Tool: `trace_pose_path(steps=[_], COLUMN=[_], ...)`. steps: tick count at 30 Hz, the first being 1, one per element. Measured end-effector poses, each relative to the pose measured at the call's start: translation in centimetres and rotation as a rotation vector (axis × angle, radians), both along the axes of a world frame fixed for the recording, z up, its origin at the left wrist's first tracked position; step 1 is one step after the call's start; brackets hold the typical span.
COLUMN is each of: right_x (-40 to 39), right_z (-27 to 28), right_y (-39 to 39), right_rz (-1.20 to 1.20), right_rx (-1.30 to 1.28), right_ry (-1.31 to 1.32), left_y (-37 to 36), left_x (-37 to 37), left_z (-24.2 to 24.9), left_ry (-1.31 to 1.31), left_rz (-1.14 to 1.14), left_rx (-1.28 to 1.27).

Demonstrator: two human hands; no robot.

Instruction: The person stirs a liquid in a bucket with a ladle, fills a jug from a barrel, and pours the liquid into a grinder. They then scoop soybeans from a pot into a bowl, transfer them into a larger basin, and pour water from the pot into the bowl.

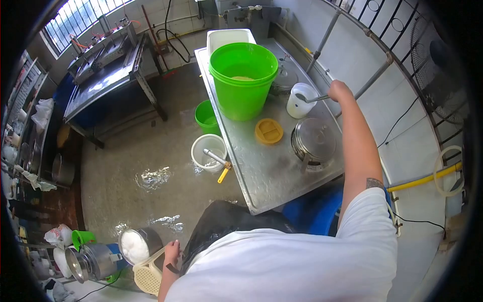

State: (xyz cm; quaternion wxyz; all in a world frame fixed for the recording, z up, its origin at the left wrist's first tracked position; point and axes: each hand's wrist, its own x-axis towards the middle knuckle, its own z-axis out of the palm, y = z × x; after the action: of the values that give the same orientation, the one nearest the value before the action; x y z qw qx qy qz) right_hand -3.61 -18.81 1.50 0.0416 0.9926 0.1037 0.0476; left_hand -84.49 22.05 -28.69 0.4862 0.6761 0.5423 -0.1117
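My right hand point(341, 91) is closed around the long metal handle of a ladle point(318, 98). The ladle's other end reaches into the mouth of a white plastic jug point(298, 107) on the steel table. Low on the left, my left hand point(172, 249) hangs by my side with its fingers curled. It overlaps the edge of a cream perforated plastic piece point(147, 278), and I cannot tell what the fingers hold. Near the jug stand a lidded steel pot point(315, 139), a yellow round lid point(269, 132) and a tall green bucket point(242, 98) with pale contents.
The steel table point(261, 189) has a raised rim. Beside it on the wet floor stand a white bucket point(193, 151) with a yellow-handled valve across it and a green tub point(205, 117). A steel pot of white stuff point(135, 246) is at lower left. Pipe railing point(375, 75) runs along the right.
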Motion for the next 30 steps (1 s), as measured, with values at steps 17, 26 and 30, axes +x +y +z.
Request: trace_pose_path(steps=[17, 26, 30], right_x=[-5.4, -14.8, -14.5], right_z=[-4.0, -1.3, 0.0], right_y=[-2.5, -1.8, -0.2], right_rz=[-0.096, 0.126, 0.187], right_rx=[0.481, 0.208, -0.012], right_ry=[0.122, -0.231, -0.161], left_y=[0.9, 1.5, 0.5], left_x=[-16.1, -6.9, -3.0], left_z=[-16.7, -6.4, -2.4], left_ry=[0.211, 0.188, 0.119], left_rz=[-0.414, -0.381, -0.193], left_rx=[0.203, 0.162, 0.081])
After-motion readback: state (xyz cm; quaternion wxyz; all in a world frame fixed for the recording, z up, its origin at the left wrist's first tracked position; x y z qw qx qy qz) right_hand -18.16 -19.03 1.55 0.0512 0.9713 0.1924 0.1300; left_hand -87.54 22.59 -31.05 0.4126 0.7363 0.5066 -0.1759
